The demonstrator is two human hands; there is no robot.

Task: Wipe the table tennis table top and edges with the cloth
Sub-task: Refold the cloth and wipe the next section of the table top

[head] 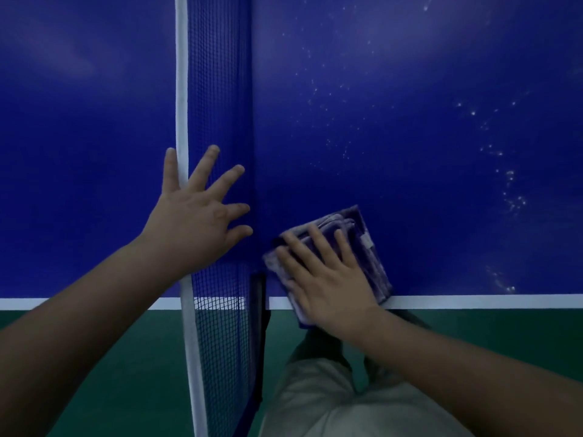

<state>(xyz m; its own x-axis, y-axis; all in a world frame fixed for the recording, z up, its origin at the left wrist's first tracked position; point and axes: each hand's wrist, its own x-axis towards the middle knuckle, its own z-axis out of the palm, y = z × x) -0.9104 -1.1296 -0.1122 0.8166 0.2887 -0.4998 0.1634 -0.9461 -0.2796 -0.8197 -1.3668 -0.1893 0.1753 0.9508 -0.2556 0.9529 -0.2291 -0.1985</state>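
The blue table tennis table (410, 152) fills the upper view, with a white line along its near edge (473, 301). A folded purple cloth (362, 238) lies flat on the table by the near edge, just right of the net. My right hand (328, 279) presses on the cloth with straight fingers. My left hand (195, 216) rests with spread fingers against the blue net (220, 105), over its white top band (181, 89). White specks (504, 184) dot the table surface to the right.
The net's dark post clamp (260, 310) sits at the table edge between my hands. Green floor (504, 342) lies below the edge. My legs in light trousers (331, 398) stand close to the table.
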